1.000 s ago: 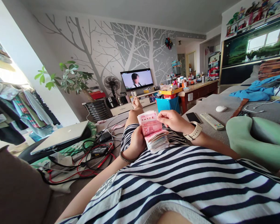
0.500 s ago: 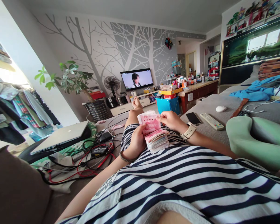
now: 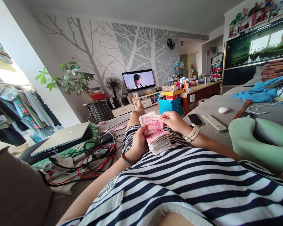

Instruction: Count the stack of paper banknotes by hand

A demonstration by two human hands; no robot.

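Note:
A thick bundle of banknotes (image 3: 159,143) is folded over in my left hand (image 3: 137,141), above my striped clothes. The hand is closed round it, with the thumb pressed on the face of a pink note (image 3: 153,125) that stands upright toward me. The lower half of the bundle bends down and shows many paper edges. My right hand (image 3: 174,121) pinches the upper right corner of the pink note between thumb and fingers. A light watch (image 3: 192,132) is on the right wrist and a braided bracelet (image 3: 127,158) on the left.
Left of my legs lie a silver laptop (image 3: 61,137) and tangled cables (image 3: 94,160). To the right are a phone (image 3: 195,119), a remote control (image 3: 214,122), a white mouse (image 3: 223,110) and a green neck pillow (image 3: 242,141). A blue bin (image 3: 170,106) stands beyond my knees.
My right hand has shifted very slightly at the note's corner. The bundle and my left hand stay almost where they were.

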